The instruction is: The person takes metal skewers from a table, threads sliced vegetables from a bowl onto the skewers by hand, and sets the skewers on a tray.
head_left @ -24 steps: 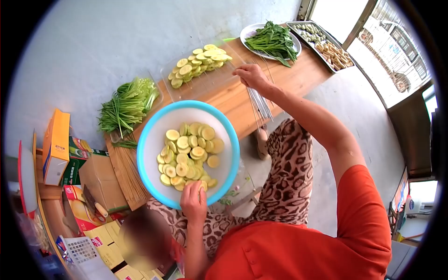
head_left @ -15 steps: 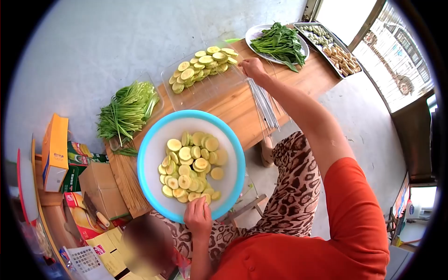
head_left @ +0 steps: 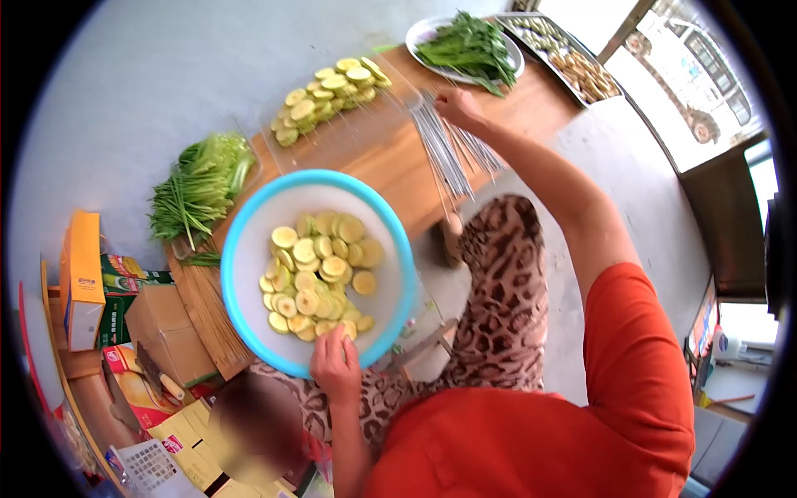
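Note:
My left hand point(head_left: 336, 365) is over the near rim of a white basin point(head_left: 249, 282) with a blue edge. Its thumb and fingers pinch a pale zucchini slice point(head_left: 349, 329). Many more zucchini slices point(head_left: 307, 278) lie loose in the basin. Across the wooden table point(head_left: 386, 183), my right hand point(head_left: 458, 108) is closed above the upper ends of thin metal skewers point(head_left: 440, 153); whatever its fingers hold is hidden. Left of that hand, a clear plastic tray point(head_left: 365, 137) carries skewered zucchini slices point(head_left: 328, 95) piled along its far side.
Green stalks point(head_left: 199, 187) fill a container at the left. Farther off stand a plate of leafy greens point(head_left: 469, 50) and a metal tray point(head_left: 581, 98) of skewered food. Bamboo skewers point(head_left: 203, 311) lie beside the basin. Cardboard boxes point(head_left: 170, 328) and a knife point(head_left: 162, 378) are at lower left.
The view has shifted, so the table scene sits farther left and up. My right hand has moved from the clear tray's corner rightward over the metal skewers. My left hand stays at the basin rim.

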Demonstrator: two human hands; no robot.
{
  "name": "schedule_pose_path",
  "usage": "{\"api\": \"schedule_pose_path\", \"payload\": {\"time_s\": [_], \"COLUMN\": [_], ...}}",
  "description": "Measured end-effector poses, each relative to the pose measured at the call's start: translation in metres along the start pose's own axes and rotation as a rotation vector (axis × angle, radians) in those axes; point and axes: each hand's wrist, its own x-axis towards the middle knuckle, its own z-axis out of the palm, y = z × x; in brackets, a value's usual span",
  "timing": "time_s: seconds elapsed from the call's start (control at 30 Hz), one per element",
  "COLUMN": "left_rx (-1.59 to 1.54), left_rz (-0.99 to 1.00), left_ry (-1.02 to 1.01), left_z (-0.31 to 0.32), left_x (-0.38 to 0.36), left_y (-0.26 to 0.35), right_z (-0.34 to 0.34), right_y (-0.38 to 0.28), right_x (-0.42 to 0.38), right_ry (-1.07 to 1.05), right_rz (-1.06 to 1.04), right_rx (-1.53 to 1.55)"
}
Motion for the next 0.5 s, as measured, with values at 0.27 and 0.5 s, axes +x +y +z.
{"api": "schedule_pose_path", "payload": {"time_s": [0.27,0.5], "left_rx": [-0.036,-0.016], "left_rz": [0.035,0.038], "left_ry": [0.02,0.003], "left_z": [0.002,0.002], "left_x": [-0.004,-0.006], "left_y": [0.001,0.003], "right_z": [0.003,0.023], "right_y": [0.039,0.036], "right_x": [-0.088,-0.102], "right_ry": [-0.43,-0.305], "right_rz": [0.109,0.097], "right_rx": [-0.245,-0.397]}}
